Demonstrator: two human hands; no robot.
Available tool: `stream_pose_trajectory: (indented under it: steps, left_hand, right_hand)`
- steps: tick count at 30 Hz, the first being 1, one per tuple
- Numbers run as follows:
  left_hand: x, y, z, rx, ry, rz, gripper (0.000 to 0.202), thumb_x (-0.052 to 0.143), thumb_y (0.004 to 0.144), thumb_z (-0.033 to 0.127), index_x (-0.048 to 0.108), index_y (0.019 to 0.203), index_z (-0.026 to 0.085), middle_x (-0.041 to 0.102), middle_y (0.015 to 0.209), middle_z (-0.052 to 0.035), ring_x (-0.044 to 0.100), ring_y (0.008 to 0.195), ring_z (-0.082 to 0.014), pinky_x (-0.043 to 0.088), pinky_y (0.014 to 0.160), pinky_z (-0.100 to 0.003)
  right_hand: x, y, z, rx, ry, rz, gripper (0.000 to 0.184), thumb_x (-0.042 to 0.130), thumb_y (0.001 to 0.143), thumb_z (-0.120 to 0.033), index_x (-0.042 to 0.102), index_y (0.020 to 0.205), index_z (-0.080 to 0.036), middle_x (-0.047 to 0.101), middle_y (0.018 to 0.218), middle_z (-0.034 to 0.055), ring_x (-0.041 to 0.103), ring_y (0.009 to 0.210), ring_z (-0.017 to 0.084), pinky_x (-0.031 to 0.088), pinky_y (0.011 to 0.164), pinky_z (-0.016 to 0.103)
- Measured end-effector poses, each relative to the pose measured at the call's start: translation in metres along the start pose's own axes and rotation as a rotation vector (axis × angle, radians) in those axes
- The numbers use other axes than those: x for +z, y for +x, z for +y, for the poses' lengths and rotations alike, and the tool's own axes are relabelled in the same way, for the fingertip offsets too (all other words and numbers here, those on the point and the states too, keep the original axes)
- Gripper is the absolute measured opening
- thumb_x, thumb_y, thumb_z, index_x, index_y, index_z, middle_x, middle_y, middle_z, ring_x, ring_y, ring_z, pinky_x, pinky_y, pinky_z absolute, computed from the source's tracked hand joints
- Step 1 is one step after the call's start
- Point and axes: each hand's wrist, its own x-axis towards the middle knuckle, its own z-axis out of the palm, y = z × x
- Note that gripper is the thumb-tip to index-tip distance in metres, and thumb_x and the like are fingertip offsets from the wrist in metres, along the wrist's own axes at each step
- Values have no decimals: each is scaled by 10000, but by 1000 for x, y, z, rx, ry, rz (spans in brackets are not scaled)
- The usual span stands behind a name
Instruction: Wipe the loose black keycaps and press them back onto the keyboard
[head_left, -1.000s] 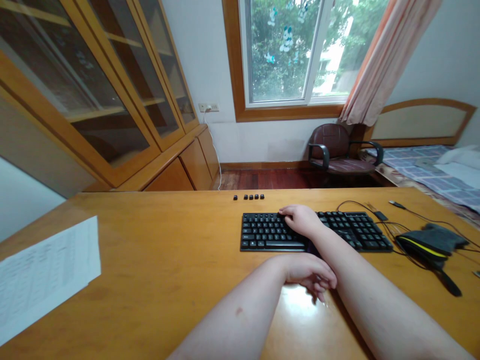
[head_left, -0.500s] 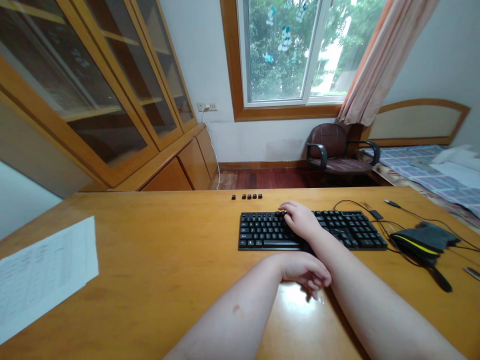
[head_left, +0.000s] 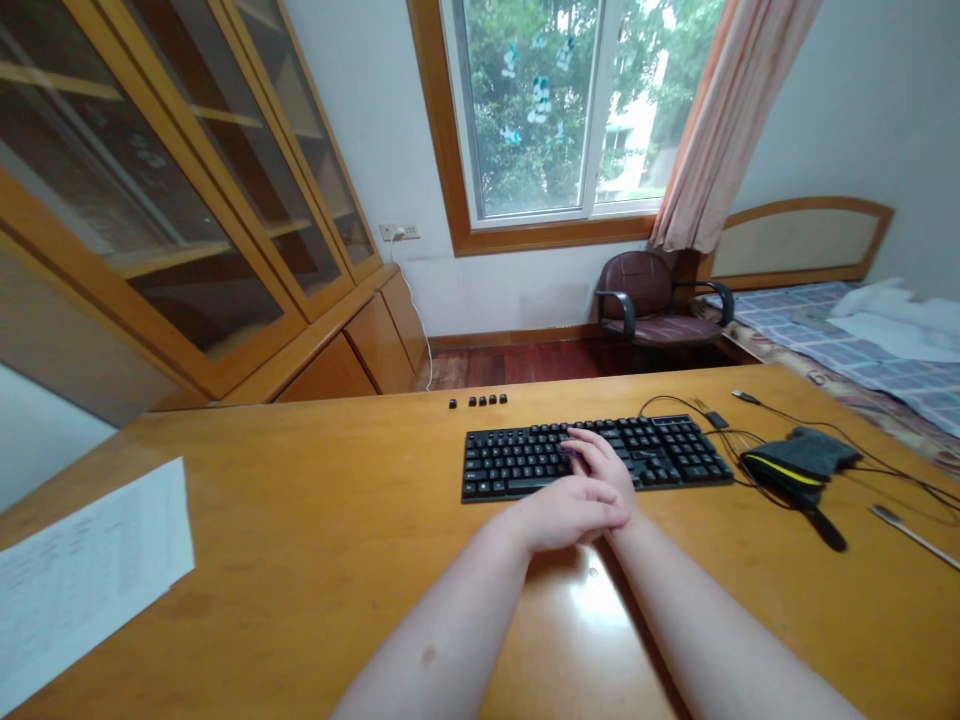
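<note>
A black keyboard (head_left: 517, 462) lies on the wooden desk (head_left: 300, 520) in front of me. My right hand (head_left: 604, 462) rests on its middle keys, and a small purple object (head_left: 568, 451) shows at its fingertips. My left hand (head_left: 568, 512) lies over the right wrist at the keyboard's near edge, fingers together, with nothing seen in it. Several loose black keycaps (head_left: 478, 401) sit in a row on the desk beyond the keyboard.
A printed paper sheet (head_left: 82, 565) lies at the desk's left edge. Right of the keyboard are a dark pouch with a yellow stripe (head_left: 799, 462), black cables (head_left: 757, 425) and a thin metal tool (head_left: 911, 532). A glass-door cabinet (head_left: 187, 200), an armchair (head_left: 652, 300) and a bed (head_left: 862, 340) stand behind.
My left hand has moved up from the bare desk onto the right wrist. My right hand has drawn back toward me over the keys. The view has shifted right and down.
</note>
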Motion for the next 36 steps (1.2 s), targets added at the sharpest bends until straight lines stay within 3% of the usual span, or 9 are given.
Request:
stream_pose_trajectory:
  steps: [4,6,8,12,16,24,29,33,36]
  left_hand:
    - [-24,-9,11,59,616,499,237,457,791,347,526,661,161,508,644,16,435,611,-109,328,550,-230]
    - [-54,-10,11,-9,904,784,220,441,813,340,574,756,174,557,727,-12,491,688,-141,377,630,-257]
    - [-91,-8,11,-95,1163,940,194,461,810,317,601,830,184,575,875,-55,522,853,-188,392,776,-302]
    - [-152,7,14,-454,1425,903,307,530,762,376,607,1010,212,532,1067,-105,477,1015,-286,395,837,-393]
    - [-179,26,12,-448,1491,853,375,563,738,339,581,1097,232,486,1167,-107,409,1087,-301,352,890,-418]
    - [-196,52,-5,-438,1537,733,362,633,673,376,658,996,215,549,1110,-116,408,1064,-303,325,897,-413]
    - [-190,58,-8,-382,1549,726,209,533,769,270,678,899,196,575,1098,-109,391,1103,-276,304,919,-382]
    - [-188,54,-6,-364,1547,764,406,596,729,336,576,1114,209,463,1281,-96,321,1190,-280,257,976,-394]
    - [-196,48,0,-401,1523,778,551,629,686,409,513,1195,232,461,1288,-94,338,1183,-295,270,970,-415]
  right_hand:
    - [0,7,-2,-58,-128,8,268,473,839,-257,618,1060,-216,642,946,77,586,888,221,460,811,393]
    - [4,8,-3,-30,-147,22,269,459,850,-254,601,1070,-191,658,925,78,592,856,216,455,797,384]
    - [8,9,-4,14,-145,48,232,456,855,-263,605,1013,-178,665,914,79,593,847,214,452,788,372]
    - [12,8,-5,87,-132,84,172,466,848,-280,595,911,-185,660,860,72,580,810,218,453,756,361]
    - [12,7,-7,125,-110,89,145,474,842,-277,576,903,-194,649,852,68,571,801,222,448,747,360]
    - [11,5,-8,108,-78,100,117,482,839,-248,570,890,-189,646,843,59,561,810,211,441,763,353]
    - [12,5,-8,111,-70,105,119,480,838,-248,573,895,-200,648,850,55,564,810,210,443,768,358]
    - [12,7,-9,107,-72,114,132,475,840,-248,578,902,-197,653,862,56,568,815,209,446,768,355]
    - [11,8,-9,107,-70,119,145,464,844,-258,583,902,-199,656,863,58,574,813,208,449,762,357]
